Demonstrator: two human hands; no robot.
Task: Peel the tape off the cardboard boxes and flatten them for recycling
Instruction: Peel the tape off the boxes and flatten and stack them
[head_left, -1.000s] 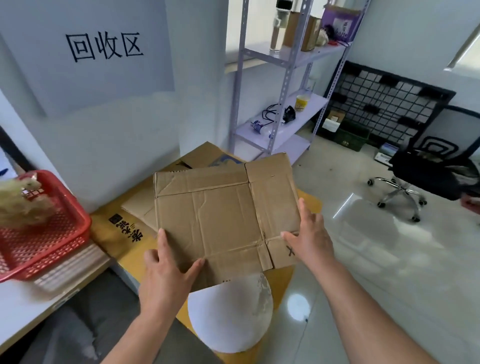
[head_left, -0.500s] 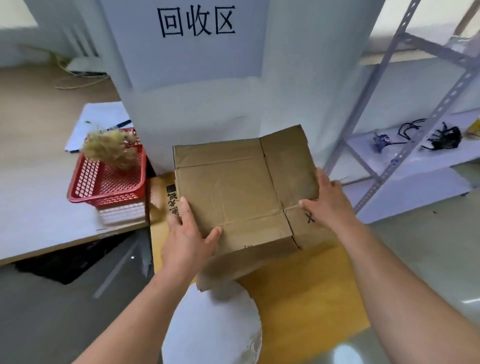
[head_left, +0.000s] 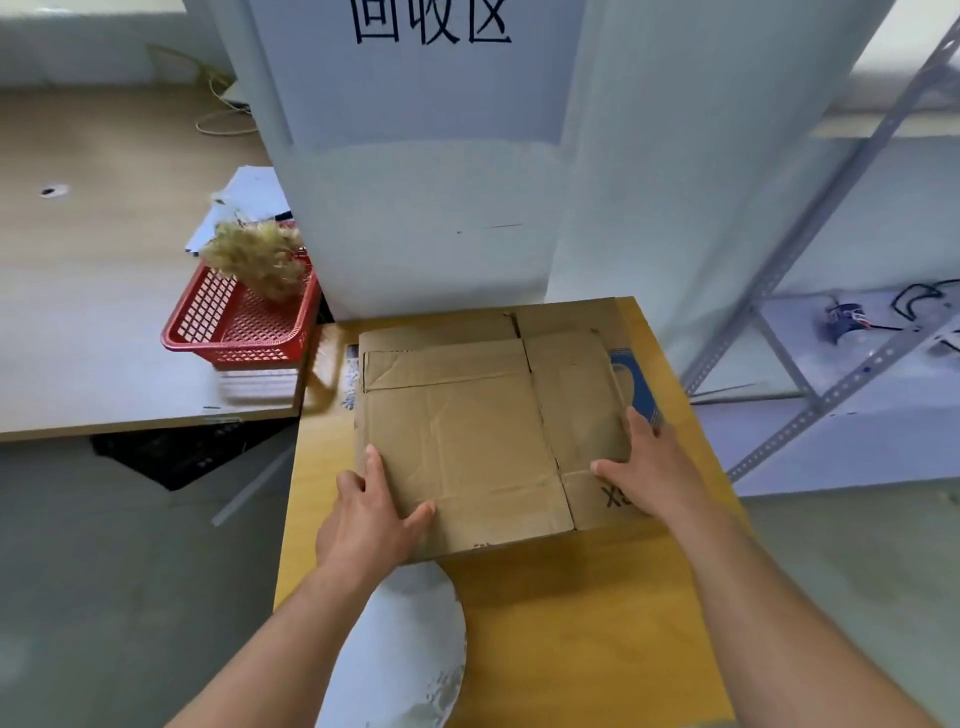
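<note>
A flattened cardboard box (head_left: 467, 436) is lying in the middle of the frame, brown and creased, with its flaps folded flat and a black marking near its lower right corner. It is sitting over another flattened box (head_left: 566, 314), whose far edge and a blue-printed strip are showing above and to the right of it. Both are lying over a yellow surface (head_left: 597, 623) that is running from the base of a white pillar (head_left: 431, 208) down to the bottom edge of the frame. Whether the near edge of the top box is resting down or being held slightly raised, I cannot tell.

The left hand (head_left: 371, 519) is gripping the lower left corner of the top box, with the thumb spread across the top face, the index finger lying straight along the left edge and the remaining fingers curling at the edge. The right hand (head_left: 649, 467) is gripping the right edge near the lower right corner, with the thumb pressing on the top face and pointing left, and a finger reaching up along the side.

At left of centre, a red basket (head_left: 244, 322) is standing at the edge of a table (head_left: 78, 312), with a fluffy beige bundle (head_left: 260, 260) sitting in it. A grey metal rack (head_left: 810, 395) is standing at the right. A white rounded object (head_left: 405, 649) is showing at the bottom, partly overlapping the yellow surface.
</note>
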